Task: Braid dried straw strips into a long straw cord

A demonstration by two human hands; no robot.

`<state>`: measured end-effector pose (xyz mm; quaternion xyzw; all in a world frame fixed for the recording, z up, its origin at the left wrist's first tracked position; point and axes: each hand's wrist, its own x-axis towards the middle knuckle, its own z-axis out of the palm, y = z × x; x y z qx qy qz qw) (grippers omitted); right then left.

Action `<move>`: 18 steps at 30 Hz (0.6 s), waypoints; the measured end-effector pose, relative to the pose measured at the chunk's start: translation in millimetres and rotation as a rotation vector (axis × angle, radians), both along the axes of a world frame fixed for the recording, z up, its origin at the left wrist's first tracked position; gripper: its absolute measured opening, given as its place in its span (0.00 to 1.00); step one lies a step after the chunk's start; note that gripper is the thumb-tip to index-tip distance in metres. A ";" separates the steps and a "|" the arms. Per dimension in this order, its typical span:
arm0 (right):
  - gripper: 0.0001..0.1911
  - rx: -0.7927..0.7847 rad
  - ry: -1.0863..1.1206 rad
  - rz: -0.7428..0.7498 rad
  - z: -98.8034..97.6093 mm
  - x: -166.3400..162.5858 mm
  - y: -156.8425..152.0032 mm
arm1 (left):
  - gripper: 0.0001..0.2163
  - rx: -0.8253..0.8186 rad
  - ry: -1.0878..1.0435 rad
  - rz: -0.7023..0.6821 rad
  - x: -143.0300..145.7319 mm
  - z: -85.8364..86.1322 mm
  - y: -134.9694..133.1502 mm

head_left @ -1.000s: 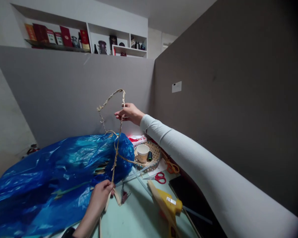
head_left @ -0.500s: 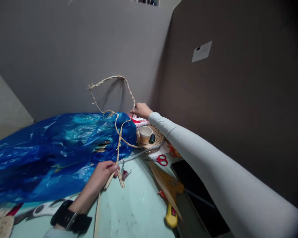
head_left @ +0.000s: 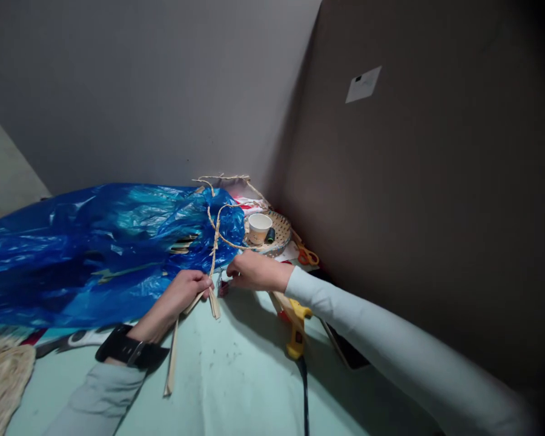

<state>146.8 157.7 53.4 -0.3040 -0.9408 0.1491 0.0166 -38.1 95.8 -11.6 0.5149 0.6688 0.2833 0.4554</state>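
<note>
My left hand (head_left: pixel 188 290) is closed on the lower end of a braided straw cord (head_left: pixel 215 242), where loose flat strands come out below the fingers. The rest of the cord loops away over a blue plastic bag (head_left: pixel 95 254) and a woven basket. My right hand (head_left: pixel 258 270) is beside the left, its thumb and fingers curved with a gap between them. At its fingertips is a small dark red clip (head_left: pixel 223 286) with wire handles, lying near the cord's end. Whether the fingertips touch the clip is not clear.
A paper cup (head_left: pixel 260 227) and a dark thread spool (head_left: pixel 271 235) stand in the round woven basket (head_left: pixel 281 233). Orange-handled scissors (head_left: pixel 307 257) lie to its right. Nearer are a yellow glue gun (head_left: pixel 297 333) with a black cord and white-handled shears (head_left: pixel 88 337).
My right hand has let go of the raised cord loop and come down towards the clip beside my left hand. The loop has dropped behind the basket. My left hand keeps its grip.
</note>
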 end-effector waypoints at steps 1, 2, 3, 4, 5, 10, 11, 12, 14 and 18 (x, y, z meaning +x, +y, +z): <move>0.05 0.001 -0.013 0.003 -9.4 -0.5 -3.3 | 0.16 0.004 0.008 0.005 1.1 -0.7 -1.1; 0.07 0.002 -0.016 0.008 -17.3 -0.7 -4.5 | 0.16 0.007 0.016 0.011 2.2 -1.8 -2.0; 0.09 0.000 -0.013 0.017 -23.5 -0.7 -4.0 | 0.16 0.011 0.024 0.019 3.1 -3.3 -2.7; 0.10 -0.006 -0.005 0.034 -28.0 -0.5 -2.5 | 0.16 0.016 0.030 0.026 3.8 -4.9 -3.5; 0.10 -0.014 0.007 0.058 -31.1 -0.1 -0.8 | 0.16 0.022 0.036 0.033 4.2 -6.4 -4.3; 0.07 -0.048 0.079 0.148 -36.8 2.4 1.3 | 0.15 0.024 0.033 0.037 2.8 -10.5 -10.6; 0.07 -0.051 0.092 0.151 -37.9 2.9 0.9 | 0.14 0.011 0.021 0.026 2.4 -10.7 -12.1; 0.07 -0.056 0.105 0.153 -39.3 3.6 0.6 | 0.13 -0.003 0.006 0.011 2.2 -10.7 -13.4; 0.05 -0.075 0.134 0.156 -42.4 5.0 1.1 | 0.10 -0.027 -0.024 -0.014 2.3 -10.6 -15.2; 0.04 -0.125 0.180 0.158 -46.5 8.4 5.0 | 0.12 -0.028 -0.044 -0.011 3.7 -9.6 -16.0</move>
